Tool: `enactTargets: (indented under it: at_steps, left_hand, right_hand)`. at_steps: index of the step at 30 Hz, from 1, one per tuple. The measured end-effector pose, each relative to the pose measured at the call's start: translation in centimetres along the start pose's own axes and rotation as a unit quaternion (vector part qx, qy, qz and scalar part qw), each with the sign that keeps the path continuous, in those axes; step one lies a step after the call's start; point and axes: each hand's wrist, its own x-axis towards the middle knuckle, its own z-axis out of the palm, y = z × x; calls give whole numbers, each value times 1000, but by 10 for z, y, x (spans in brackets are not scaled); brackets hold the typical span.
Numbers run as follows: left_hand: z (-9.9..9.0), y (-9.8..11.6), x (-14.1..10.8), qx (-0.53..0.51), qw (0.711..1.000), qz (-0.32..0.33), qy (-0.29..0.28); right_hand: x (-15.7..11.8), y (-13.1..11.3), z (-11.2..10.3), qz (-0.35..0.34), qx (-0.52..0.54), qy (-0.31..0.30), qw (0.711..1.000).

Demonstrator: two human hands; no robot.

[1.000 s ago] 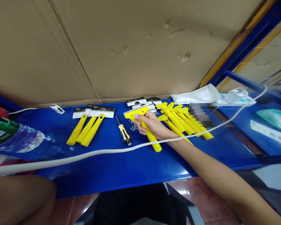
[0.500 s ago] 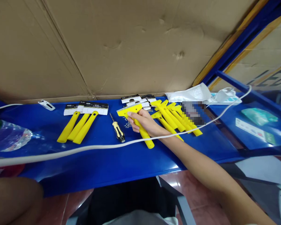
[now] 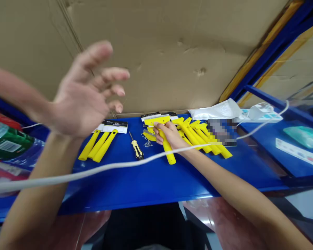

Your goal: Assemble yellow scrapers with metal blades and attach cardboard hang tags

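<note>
My right hand (image 3: 170,133) is closed around a yellow scraper (image 3: 169,152), its wide head pointing away from me and its handle towards me. My left hand (image 3: 80,97) is raised at the left, open and blurred, palm showing and fingers spread, with nothing in it. Below it lie several yellow scraper handles (image 3: 104,147) with black-and-white cards (image 3: 120,125) at their tops, partly hidden. A screwdriver (image 3: 137,150) rests on the blue table, beside small metal pieces (image 3: 147,143) and a loose yellow piece (image 3: 149,135). More yellow scrapers (image 3: 198,139) lie right of my right hand.
A white cable (image 3: 120,164) crosses the view in front of the blue table (image 3: 135,187). A plastic bottle (image 3: 10,142) lies at the left. Behind stands a cardboard wall (image 3: 167,62). A white pouch (image 3: 216,109) and a power strip (image 3: 266,115) sit at the back right.
My left hand has come into view at the left, raised and open. My right hand keeps hold of the scraper and has turned it slightly, uncovering the loose yellow piece.
</note>
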Motion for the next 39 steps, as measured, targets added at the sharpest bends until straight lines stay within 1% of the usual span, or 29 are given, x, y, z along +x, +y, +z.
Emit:
enactTargets:
  at_steps: [2, 3, 4, 6, 7, 9, 11, 15, 16, 19, 23, 26, 28, 30, 32, 34, 36, 39]
  left_hand:
    - [9, -34, -6, -16, 999, -3, -27]
    - [12, -55, -11, 22, 1000, -13, -17]
    - [14, -76, -15, 82, 996, -23, -17]
    - [15, -114, -26, 181, 980, -54, -61]
    - [15, -128, -32, 229, 968, -59, -88]
    - [14, -144, -43, 319, 938, -35, -133]
    - [12, -146, -51, 358, 917, -9, -177]
    - [11, -133, -58, 356, 887, 10, -294]
    - [12, -130, -60, 361, 878, 15, -314]
    - [19, -127, -63, 384, 859, 24, -338]
    - [29, -134, -69, 397, 846, 38, -354]
    - [34, -140, -74, 386, 848, 57, -359]
    - [36, -142, -78, 363, 861, 55, -352]
    - [38, -143, -81, 339, 884, 38, -319]
    - [39, -145, -82, 327, 907, 21, -266]
    - [39, -147, -80, 328, 919, 17, -220]
    - [40, -149, -76, 337, 919, 19, -205]
    - [41, -150, -72, 346, 914, 9, -212]
  right_hand:
    - [0, -4, -1, -9, 13, 16, 1000]
    - [0, -5, -2, -12, 21, 23, 999]
    - [-1, -6, -2, -14, 27, 30, 999]
    - [-5, -6, -2, -13, 36, 39, 999]
    - [-7, -6, -2, -12, 40, 43, 998]
    - [-10, -5, -1, -7, 49, 50, 998]
    - [-12, -4, 0, 9, 55, 50, 997]
    - [-12, 0, 1, 48, 43, 42, 997]
    - [-12, 2, 2, 53, 39, 44, 997]
    - [-12, 7, 2, 70, 30, 45, 996]
    - [-14, 8, 0, 86, 26, 44, 995]
    - [-14, 8, -2, 83, 25, 45, 995]
    - [-13, 8, -4, 74, 28, 56, 995]
    - [-10, 7, -7, 66, 32, 70, 995]
    - [-7, 7, -9, 62, 34, 78, 994]
    - [-5, 7, -11, 57, 34, 84, 994]
    - [-5, 7, -11, 47, 37, 88, 994]
    - [-5, 6, -10, 39, 37, 89, 995]
